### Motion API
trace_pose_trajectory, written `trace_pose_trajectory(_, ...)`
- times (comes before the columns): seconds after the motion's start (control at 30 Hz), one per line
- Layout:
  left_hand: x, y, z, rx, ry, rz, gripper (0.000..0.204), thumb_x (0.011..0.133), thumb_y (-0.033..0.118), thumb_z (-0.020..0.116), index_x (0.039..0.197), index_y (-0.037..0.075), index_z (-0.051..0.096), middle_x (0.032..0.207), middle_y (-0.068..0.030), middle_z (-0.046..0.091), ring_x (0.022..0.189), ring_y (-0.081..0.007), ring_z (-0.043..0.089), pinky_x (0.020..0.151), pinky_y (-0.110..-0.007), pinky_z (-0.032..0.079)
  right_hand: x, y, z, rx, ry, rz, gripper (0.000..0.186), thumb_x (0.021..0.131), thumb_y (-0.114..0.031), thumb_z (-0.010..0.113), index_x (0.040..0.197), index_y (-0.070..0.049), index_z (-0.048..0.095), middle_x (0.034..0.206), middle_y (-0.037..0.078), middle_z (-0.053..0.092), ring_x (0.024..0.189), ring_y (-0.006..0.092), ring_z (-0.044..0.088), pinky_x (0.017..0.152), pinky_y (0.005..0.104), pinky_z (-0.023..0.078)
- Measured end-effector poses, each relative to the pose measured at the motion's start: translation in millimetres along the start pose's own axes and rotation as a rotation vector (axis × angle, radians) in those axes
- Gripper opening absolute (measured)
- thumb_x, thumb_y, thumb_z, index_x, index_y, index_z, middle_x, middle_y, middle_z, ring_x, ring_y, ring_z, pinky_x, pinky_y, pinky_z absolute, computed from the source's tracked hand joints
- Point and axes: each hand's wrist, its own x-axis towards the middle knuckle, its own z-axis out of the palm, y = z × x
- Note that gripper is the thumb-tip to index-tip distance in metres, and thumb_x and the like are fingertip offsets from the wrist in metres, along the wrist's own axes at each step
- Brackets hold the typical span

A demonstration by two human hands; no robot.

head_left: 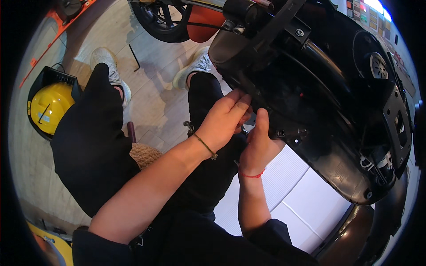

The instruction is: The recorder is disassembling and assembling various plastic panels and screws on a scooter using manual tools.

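Observation:
A large black plastic vehicle body point(310, 119) hangs before me on the right, its hollow inner side showing. My left hand point(224, 117) is at its near edge, fingers pinched together; whatever lies between them is hidden. Just to the right, my right hand point(262, 148) grips the panel's rim, with the thumb up on the near side and the other fingers out of sight behind the edge. A small shiny metal piece point(244, 131) shows between the two hands, partly covered. Near the right hand, a dark fitting point(280, 133) sits on the panel.
An L-shaped hex key point(134, 57) lies on the floor. A black bin point(34, 91) on the left holds a yellow hard hat point(53, 104). A black wheel point(162, 20) and orange part point(204, 24) stand at the back. White ribbed board point(266, 186) lies below the panel.

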Motion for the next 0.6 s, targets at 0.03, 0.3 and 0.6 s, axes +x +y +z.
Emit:
trace_pose_trajectory(0.03,-1,0,-1,0.006,0.004,0.002,0.016,0.098,0.022,0.044,0.095,0.008,0.052,0.068,0.0047,0.044,0.056,-0.0026,0.036,0.047,-0.019,0.029,1,-1,0,-0.052,-0.001,0.025,0.015,0.085,-0.007,0.065,0.094,0.004,0.062,0.086,0.008,0.066,0.073,0.0115,0.059,0.067,0.0235,0.046)
trace_pose_trajectory(0.3,0,1,-1,0.053,0.021,0.014,0.017,0.097,0.023,0.046,0.097,0.008,0.054,0.067,0.0048,0.044,0.058,-0.003,0.039,0.047,-0.018,0.029,5,7,-2,-0.253,-0.017,-0.074,0.017,0.085,-0.015,0.067,0.094,-0.002,0.062,0.079,0.001,0.061,0.061,0.0061,0.052,0.054,0.0195,0.039)
trace_pose_trajectory(0.6,-31,14,3,0.372,0.309,0.028,0.024,0.094,0.019,0.045,0.086,0.0,0.055,0.074,-0.0053,0.056,0.066,-0.0131,0.049,0.065,-0.028,0.043,9,12,4,-0.156,0.059,-0.23,0.029,0.081,-0.006,0.071,0.106,0.004,0.06,0.101,0.007,0.064,0.089,0.0161,0.06,0.084,0.0271,0.046)
